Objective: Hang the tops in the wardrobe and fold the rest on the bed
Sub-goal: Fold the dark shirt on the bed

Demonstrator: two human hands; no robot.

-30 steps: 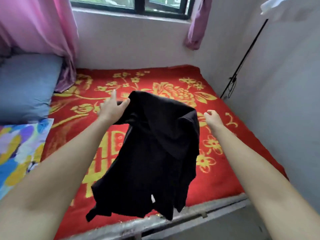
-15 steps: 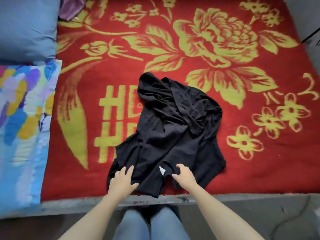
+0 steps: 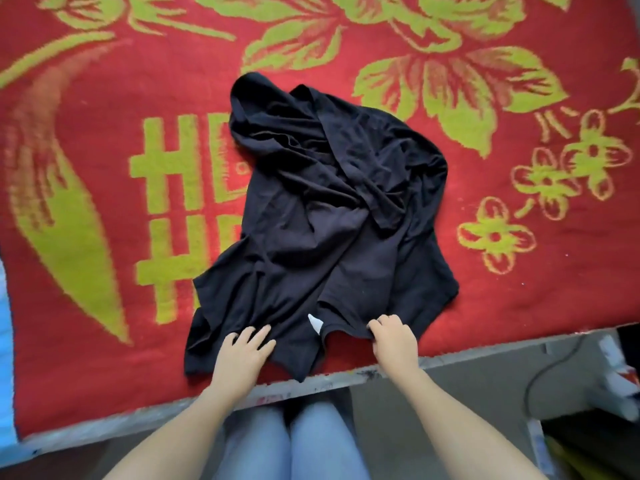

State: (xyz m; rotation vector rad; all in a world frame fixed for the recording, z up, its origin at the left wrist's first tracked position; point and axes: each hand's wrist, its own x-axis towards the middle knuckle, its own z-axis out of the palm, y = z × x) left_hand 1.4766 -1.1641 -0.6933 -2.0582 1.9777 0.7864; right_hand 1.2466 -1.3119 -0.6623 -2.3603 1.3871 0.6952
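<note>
Now, black garment (image 3: 322,216): crumpled, centre of frame, lying on bed (image 3: 519,299), near edge close to bed frame (image 3: 467,355).
White tag (image 3: 314,322): at garment's near opening, btwn the two hands.
Left hand (image 3: 242,351): lower centre-left, fingers straight & spread, pressing flat on fabric.
Right hand (image 3: 393,336): lower centre-right, fingers curled, pinching garment edge.
Blanket (image 3: 104,98): red w/ yellow-green flowers, covering bed, filling upper frame.
Jeans (image 3: 294,445): bottom centre, btwn forearms.
</note>
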